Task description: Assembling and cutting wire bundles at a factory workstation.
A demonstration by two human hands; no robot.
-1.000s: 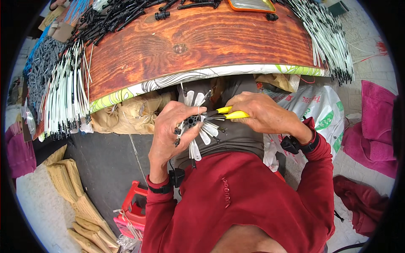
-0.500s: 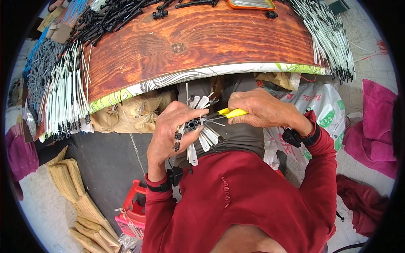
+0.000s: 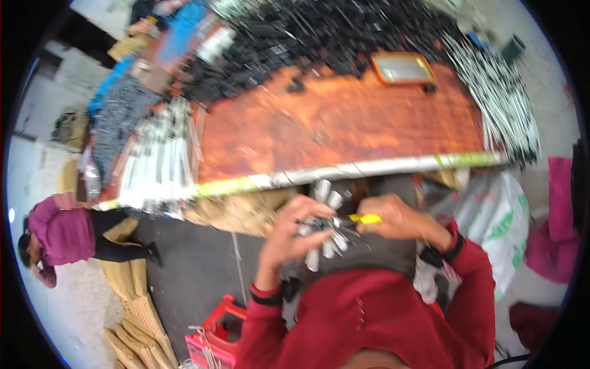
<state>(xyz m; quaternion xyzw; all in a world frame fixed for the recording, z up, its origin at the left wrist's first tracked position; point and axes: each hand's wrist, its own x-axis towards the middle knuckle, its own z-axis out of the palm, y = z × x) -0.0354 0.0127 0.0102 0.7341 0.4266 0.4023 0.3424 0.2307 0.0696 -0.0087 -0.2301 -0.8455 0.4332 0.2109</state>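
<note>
My left hand (image 3: 290,237) is closed around a black hub with white strips (image 3: 313,258), held over my lap in front of the table edge. The flat white strips fan out from the dark centre, both up and down. Yellow-handled pliers (image 3: 369,219) are gripped in my right hand (image 3: 396,216). Their jaws point left at the hub and reach in among the strips. Motion blur hides whether the jaws are closed on anything, and my left fingers cover part of the hub.
Beyond my hands is a brown wooden table (image 3: 264,154), with black parts (image 3: 332,31) heaped at its back. White rods lie bundled at the left (image 3: 157,157) and right (image 3: 501,101). An orange-rimmed tray (image 3: 378,75) sits at the back. A person in purple (image 3: 66,230) is at far left.
The view has shifted, bringing more of the table's back and the person at left into sight. Both hands keep their hold on the hub and the pliers.
</note>
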